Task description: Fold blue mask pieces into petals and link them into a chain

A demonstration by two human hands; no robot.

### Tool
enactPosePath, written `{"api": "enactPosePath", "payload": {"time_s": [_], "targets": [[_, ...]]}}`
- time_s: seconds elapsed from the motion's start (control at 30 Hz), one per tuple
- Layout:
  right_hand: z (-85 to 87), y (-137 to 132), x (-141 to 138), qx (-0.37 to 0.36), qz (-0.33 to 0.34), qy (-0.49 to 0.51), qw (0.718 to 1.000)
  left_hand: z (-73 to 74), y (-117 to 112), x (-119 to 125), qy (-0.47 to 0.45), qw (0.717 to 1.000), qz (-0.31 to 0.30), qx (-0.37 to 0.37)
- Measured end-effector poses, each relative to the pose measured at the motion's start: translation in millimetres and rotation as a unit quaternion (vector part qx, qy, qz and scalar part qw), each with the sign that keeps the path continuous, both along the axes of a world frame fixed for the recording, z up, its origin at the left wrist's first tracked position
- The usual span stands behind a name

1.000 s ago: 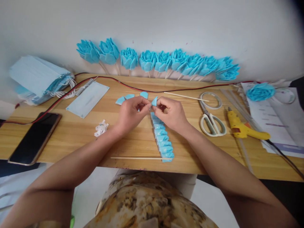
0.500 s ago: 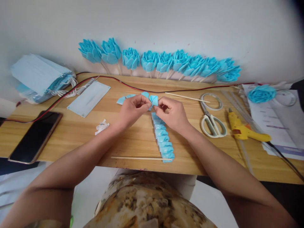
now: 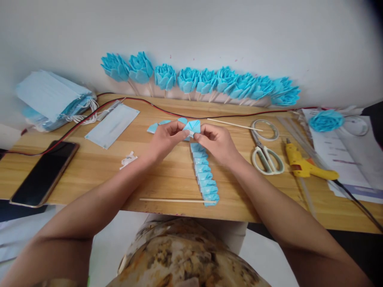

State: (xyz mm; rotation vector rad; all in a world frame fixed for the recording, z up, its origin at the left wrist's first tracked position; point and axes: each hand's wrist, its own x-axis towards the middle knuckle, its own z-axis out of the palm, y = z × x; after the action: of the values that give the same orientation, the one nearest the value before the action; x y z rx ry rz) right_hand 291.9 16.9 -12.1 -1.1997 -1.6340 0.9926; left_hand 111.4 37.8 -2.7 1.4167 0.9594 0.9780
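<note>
My left hand (image 3: 168,137) and my right hand (image 3: 218,144) pinch a small folded blue fabric petal (image 3: 194,126) between them, above the middle of the table. A bit of white shows at its lower edge, by my left thumb. Just below runs an overlapping row of similar folded blue petals (image 3: 204,175), reaching toward the table's front edge. Flat blue cut pieces (image 3: 153,127) lie beyond my left hand, partly hidden by it. A thin wooden stick (image 3: 173,200) lies with its right end on the lowest petal of the row.
Several blue fabric flowers (image 3: 188,79) on sticks lean against the wall. At right lie scissors (image 3: 267,159), a tape roll (image 3: 273,131), a yellow glue gun (image 3: 303,163) and papers (image 3: 335,159). At left are a phone (image 3: 44,171), a face mask (image 3: 113,125), a mask stack (image 3: 54,95) and white scraps (image 3: 128,160).
The petal between my fingers has opened out wider, and a white bit now shows at its lower edge. Both hands stay at nearly the same place; the view has shifted slightly.
</note>
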Motion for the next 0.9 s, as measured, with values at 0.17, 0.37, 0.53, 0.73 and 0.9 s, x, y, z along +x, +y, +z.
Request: {"api": "enactPosePath", "payload": {"time_s": [0.17,0.37,0.53,0.73,0.9], "targets": [[6.7,-2.5,-0.1,-0.031,0.039,0.007,0.999,-5.4,0.4,0.7,0.007,1.0,0.012,0.007],[2.1,-1.6,-3.1,-0.039,-0.007,0.01,0.999,-11.0,0.2,2.0,0.015,1.0,0.0,0.023],[0.5,-0.4,-2.6,-0.036,-0.002,0.0,0.999,-7.7,-1.5,1.2,-0.004,1.0,-0.006,0.0],[2.9,1.1,-0.5,-0.033,0.013,0.022,0.999,-6.8,0.3,0.8,-0.025,0.999,0.007,-0.02],[2.0,1.6,1.9,-0.061,0.035,0.048,0.996,-6.9,3.3,-0.8,-0.039,0.999,0.018,-0.021]]}}
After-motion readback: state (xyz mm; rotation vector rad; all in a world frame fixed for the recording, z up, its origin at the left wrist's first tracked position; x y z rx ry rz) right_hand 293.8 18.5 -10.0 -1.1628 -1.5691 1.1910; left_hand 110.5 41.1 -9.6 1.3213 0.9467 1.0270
